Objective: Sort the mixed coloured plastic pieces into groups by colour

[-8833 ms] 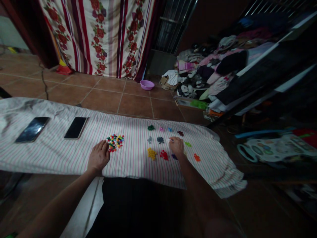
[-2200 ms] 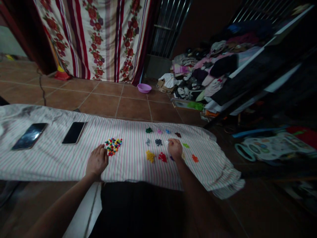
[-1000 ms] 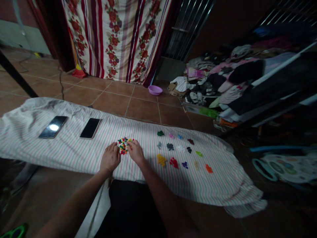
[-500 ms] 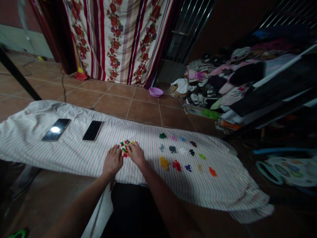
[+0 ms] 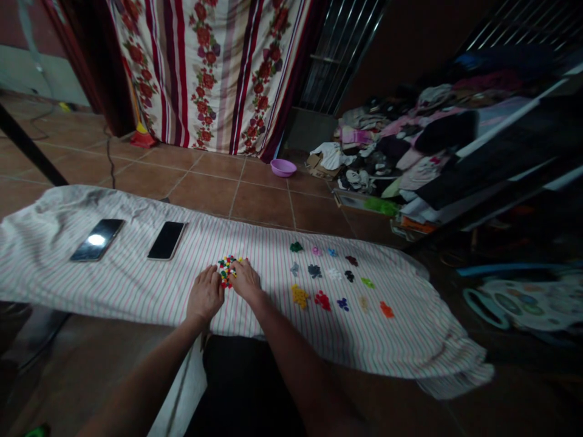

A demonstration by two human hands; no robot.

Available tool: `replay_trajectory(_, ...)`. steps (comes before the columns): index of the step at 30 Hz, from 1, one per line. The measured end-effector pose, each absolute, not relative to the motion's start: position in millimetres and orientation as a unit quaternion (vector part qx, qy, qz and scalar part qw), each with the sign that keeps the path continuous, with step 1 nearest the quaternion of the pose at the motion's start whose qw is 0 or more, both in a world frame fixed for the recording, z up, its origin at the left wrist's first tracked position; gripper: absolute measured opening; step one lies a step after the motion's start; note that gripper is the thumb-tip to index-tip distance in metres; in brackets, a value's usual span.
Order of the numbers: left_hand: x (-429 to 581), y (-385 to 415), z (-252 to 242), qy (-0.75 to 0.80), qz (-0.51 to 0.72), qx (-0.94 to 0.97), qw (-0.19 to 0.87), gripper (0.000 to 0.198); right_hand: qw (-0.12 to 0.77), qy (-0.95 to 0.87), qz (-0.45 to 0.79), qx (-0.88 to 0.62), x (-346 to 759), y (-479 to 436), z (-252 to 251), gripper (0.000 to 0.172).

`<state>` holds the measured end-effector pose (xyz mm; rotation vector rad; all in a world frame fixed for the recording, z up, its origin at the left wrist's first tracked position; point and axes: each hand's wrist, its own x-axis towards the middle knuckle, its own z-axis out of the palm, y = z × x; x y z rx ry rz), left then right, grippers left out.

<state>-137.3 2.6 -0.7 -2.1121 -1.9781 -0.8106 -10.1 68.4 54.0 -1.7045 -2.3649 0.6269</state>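
A mixed pile of tiny coloured pieces point(image 5: 226, 271), mostly red, yellow, green and white, lies on the striped cloth between my hands. My left hand point(image 5: 206, 294) rests at the pile's left edge, its fingers laid on the cloth and nothing seen in them. From the right, my right hand point(image 5: 246, 279) reaches over the pile with fingers bent together among the pieces; whatever they pinch is too small to make out. Sorted by colour, small heaps sit to the right, among them yellow pieces point(image 5: 299, 296), red pieces point(image 5: 322, 300), dark grey pieces point(image 5: 314, 271) and orange pieces point(image 5: 387, 309).
Two phones, one reflecting a light point(image 5: 97, 240) and one dark point(image 5: 166, 240), lie on the left of the striped cloth point(image 5: 255, 315). Beyond it, a purple basin point(image 5: 283, 168) stands on the tiled floor. Heaped clothes point(image 5: 405, 139) fill the back right.
The view has shifted slightly, so everything sits a little further left. My right fingers have moved a little over the pile; my left hand stays beside it.
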Motion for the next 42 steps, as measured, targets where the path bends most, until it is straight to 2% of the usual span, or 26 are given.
replay_trajectory(22, -137.5, 2.0, 0.9, -0.663, -0.256, -0.701, 0.065, 0.018, 0.234, -0.773, 0.225, -0.544, 1.7, 67.3, 28.8, 0.014)
replay_trajectory(34, -138.3, 2.8, -0.9, -0.660, -0.261, -0.701, 0.065, 0.016, 0.325, -0.706, 0.282, -0.562, 14.7, 69.0, 12.6, 0.019)
replay_trajectory(42, -139.6, 2.4, 0.5, -0.659, -0.270, -0.700, 0.049, 0.019, 0.326, -0.705, 0.277, -0.566, 24.7, 66.7, 15.0, 0.025)
